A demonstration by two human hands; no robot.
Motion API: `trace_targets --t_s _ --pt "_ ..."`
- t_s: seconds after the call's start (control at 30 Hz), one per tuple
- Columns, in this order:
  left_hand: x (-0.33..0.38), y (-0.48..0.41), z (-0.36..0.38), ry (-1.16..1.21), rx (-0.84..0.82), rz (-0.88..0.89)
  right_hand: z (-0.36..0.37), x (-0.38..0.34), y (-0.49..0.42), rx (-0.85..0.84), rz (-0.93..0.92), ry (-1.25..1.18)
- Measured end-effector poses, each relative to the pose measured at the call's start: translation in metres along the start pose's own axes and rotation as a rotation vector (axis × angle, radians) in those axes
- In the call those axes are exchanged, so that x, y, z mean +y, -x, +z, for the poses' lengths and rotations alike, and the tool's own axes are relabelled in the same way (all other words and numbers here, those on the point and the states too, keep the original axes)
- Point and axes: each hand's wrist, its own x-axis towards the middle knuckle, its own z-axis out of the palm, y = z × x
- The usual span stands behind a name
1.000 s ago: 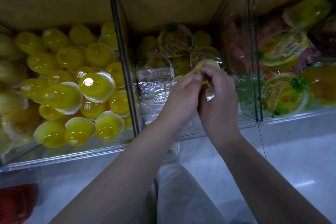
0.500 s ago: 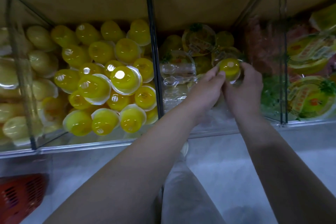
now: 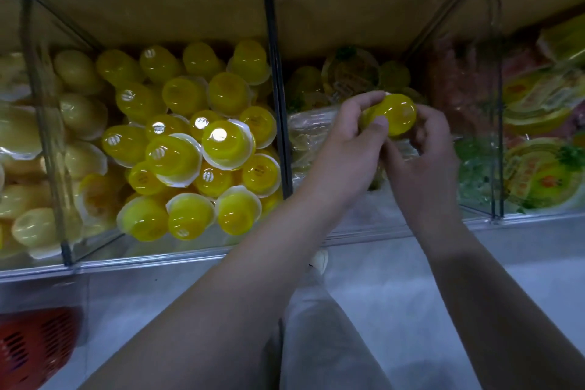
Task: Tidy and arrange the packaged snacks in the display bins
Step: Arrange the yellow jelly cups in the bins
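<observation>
A yellow jelly cup [image 3: 397, 114] is held over the middle clear bin [image 3: 364, 225], base toward me. My left hand [image 3: 345, 149] grips its left side with thumb and fingers. My right hand [image 3: 424, 165] holds its right side and underside with curled fingers. Below the hands lie clear plastic wrap [image 3: 311, 133] and a few jelly cups, one with a printed lid [image 3: 349, 74]. The left bin [image 3: 177, 250] is heaped with several yellow jelly cups [image 3: 228, 142].
A far-left bin holds paler yellow cups [image 3: 19, 136]. The right bin [image 3: 544, 215] holds larger printed-lid cups [image 3: 541, 180]. Dark dividers [image 3: 278, 89] separate the bins. A red basket [image 3: 34, 348] sits on the floor at lower left. My trouser leg [image 3: 319, 342] is below.
Both hands lifted the yellow cup up and turned it, so its base now faces me. The view shifted left, showing more of the left bins.
</observation>
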Motion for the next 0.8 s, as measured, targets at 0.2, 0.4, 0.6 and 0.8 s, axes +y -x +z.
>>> trace_targets --t_s 0.2,0.4,0.6,0.8 --pt "0.014 0.026 -0.033 -0.021 -0.018 0.087 0.014 -0.041 0.017 0.098 -0.095 -0.032" --pt "0.029 0.039 -0.056 0.015 -0.078 0.083 0.019 -0.080 0.028 0.139 -0.136 -0.033" --pt "0.044 0.049 -0.095 0.008 -0.023 0.153 0.044 -0.111 0.033 0.123 -0.189 -0.005" --pt "0.044 0.052 -0.146 -0.085 0.089 0.180 0.091 -0.134 0.034 -0.002 -0.142 -0.015"
